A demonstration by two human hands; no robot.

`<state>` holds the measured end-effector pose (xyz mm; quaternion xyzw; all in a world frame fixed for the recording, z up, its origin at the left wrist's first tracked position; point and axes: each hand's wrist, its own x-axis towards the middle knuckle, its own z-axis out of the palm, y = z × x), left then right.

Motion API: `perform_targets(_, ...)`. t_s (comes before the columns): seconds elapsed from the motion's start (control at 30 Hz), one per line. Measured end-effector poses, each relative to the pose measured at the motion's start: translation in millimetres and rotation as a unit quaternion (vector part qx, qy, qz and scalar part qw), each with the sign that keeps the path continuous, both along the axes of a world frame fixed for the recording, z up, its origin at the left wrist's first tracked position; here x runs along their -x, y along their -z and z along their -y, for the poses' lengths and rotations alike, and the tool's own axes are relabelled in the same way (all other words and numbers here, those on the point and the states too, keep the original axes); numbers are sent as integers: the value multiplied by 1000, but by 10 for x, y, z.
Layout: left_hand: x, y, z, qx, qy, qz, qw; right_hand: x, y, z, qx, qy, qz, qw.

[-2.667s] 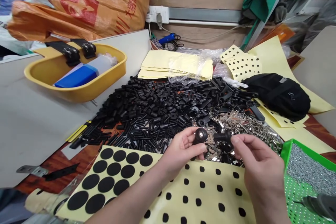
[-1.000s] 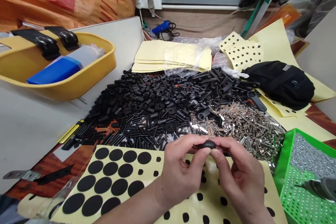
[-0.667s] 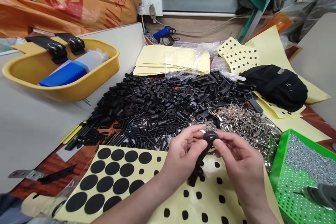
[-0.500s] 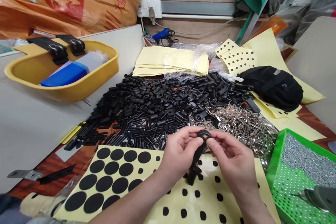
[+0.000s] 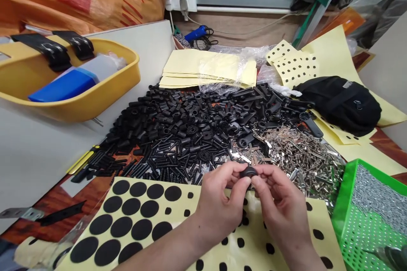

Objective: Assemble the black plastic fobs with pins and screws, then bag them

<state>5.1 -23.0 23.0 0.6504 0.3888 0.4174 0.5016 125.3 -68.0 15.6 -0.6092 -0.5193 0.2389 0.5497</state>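
Observation:
Just above a yellow sticker sheet, both my hands pinch one black plastic part with a rounded end. My left hand grips it from the left between thumb and fingers. From the right, my right hand closes its thumb and fingertips on the same end. The lower portion of the part is hidden or hard to see between the hands. Beyond them lie a heap of black plastic parts, several black ribbed rods and a pile of small metal clips.
A green perforated basket with small metal pieces stands at right, a blurred tool tip over it. A yellow bin hangs at left. Behind are yellow sheets and a black pouch. A yellow-handled tool lies left.
The black part has been tilted: its long body, which hung below my hands, is now mostly out of sight. My hands sit slightly lower and stay on it. The view has shifted slightly.

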Motion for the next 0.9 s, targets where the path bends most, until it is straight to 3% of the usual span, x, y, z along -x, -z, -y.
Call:
perform_targets(0.1, -1, -2, -39, 30, 16, -1, 999, -33, 14, 1, 17, 7, -9, 1000)
perform_targets(0.2, 6, -29, -51, 26, 16, -9, 999, -64, -14, -3, 6, 76, 5, 997)
perform_targets(0.3, 22, -39, -7, -47, 69, -45, 995, -43, -66, -2, -27, 160, 27, 986)
perform_targets(0.4, 24, 7, 41, -131, 92, -84, 984, 8, -86, 3, -64, 173, 45, 982)
perform_targets(0.5, 31, 49, 7, -186, 41, -87, 978, 5, -81, 19, -77, 109, 38, 990)
perform_targets(0.57, 62, 27, -76, -177, 14, -53, 983, -53, -94, 39, -54, 57, 32, 996)
perform_targets(0.67, 147, -73, -243, -79, -14, 32, 996, -183, -140, 71, 13, -39, 73, 997)
perform_targets(0.77, 220, -149, -378, 47, -12, 104, 993, -263, -145, 89, 118, -169, 139, 969)
perform_targets(0.9, 221, -124, -442, 163, 8, 135, 977, -225, -57, 79, 210, -213, 187, 936)
